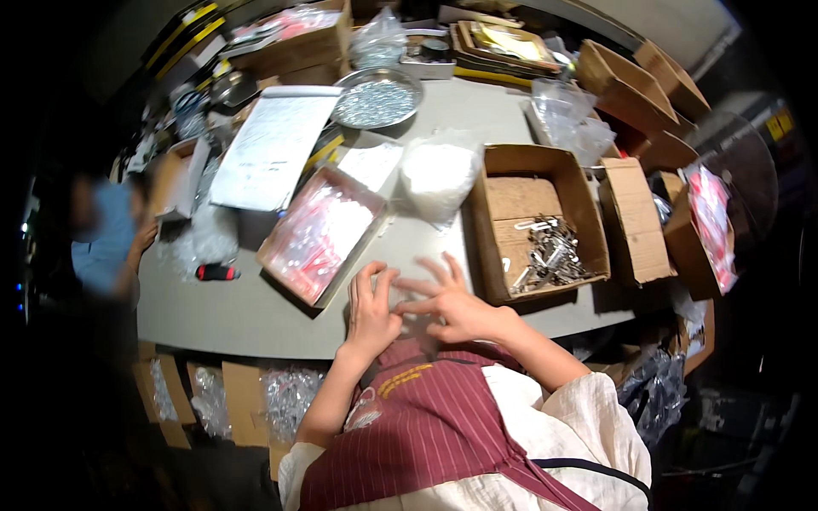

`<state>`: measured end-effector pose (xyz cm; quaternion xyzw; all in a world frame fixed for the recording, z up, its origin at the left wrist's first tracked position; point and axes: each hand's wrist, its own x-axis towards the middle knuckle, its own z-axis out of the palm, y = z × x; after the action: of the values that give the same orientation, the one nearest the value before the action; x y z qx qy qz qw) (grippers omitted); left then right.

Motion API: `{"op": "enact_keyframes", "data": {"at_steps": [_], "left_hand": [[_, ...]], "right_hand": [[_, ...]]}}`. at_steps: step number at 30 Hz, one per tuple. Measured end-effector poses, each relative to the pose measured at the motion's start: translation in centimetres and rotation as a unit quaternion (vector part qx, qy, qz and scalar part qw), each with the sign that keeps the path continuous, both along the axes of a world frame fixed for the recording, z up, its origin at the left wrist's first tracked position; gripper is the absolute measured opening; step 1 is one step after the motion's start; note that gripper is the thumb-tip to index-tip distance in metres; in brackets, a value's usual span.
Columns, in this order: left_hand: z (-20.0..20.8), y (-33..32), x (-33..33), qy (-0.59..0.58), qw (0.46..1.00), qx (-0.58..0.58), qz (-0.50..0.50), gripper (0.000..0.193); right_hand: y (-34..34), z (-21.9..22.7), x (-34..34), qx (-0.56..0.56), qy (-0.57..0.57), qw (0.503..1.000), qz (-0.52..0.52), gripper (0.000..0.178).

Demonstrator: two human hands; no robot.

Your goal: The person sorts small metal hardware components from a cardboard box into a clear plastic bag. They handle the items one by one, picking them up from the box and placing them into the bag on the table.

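Observation:
Both of my hands are over the front edge of the table, close together in front of my striped apron. My left hand point(371, 313) has its fingers stretched out and slightly bent, with nothing visible in it. My right hand point(460, 308) has its fingers spread and a little blurred by motion, its tips near the left fingers; it holds nothing that I can see. Left of them lies an open box point(319, 302) of small clear bags with red edges. To the right stands a cardboard box point(518, 204) with a heap of small metal parts point(554, 255).
A white-filled plastic bag point(439, 175) stands beyond my hands. Further back are a metal bowl point(377, 98) of small shiny pieces and a written-on paper pad point(277, 149). A red-and-black tool point(216, 272) lies left. Another person point(111, 226) is at the left edge.

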<state>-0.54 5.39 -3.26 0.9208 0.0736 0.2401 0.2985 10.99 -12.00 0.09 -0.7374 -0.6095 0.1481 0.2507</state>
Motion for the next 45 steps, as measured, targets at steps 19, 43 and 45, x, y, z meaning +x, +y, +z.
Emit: {"op": "enact_keyframes", "data": {"at_steps": [19, 43, 45], "left_hand": [[-3.5, 0.3, 0.3, 0.104, 0.982, -0.156, -0.009, 0.021], [-3.8, 0.3, -0.8, 0.124, 0.975, -0.183, -0.002, 0.021], [-3.9, 0.5, -1.0, 0.117, 0.979, -0.168, 0.004, 0.021]], "right_hand": [[-14.0, -2.4, 19.6, 0.003, 0.016, 0.867, -0.498, 0.027], [-17.2, -7.1, 21.6, -0.201, -0.347, 0.899, -0.178, 0.011], [-16.7, -4.7, 21.4, -0.114, -0.391, 0.887, -0.216, 0.012]]}}
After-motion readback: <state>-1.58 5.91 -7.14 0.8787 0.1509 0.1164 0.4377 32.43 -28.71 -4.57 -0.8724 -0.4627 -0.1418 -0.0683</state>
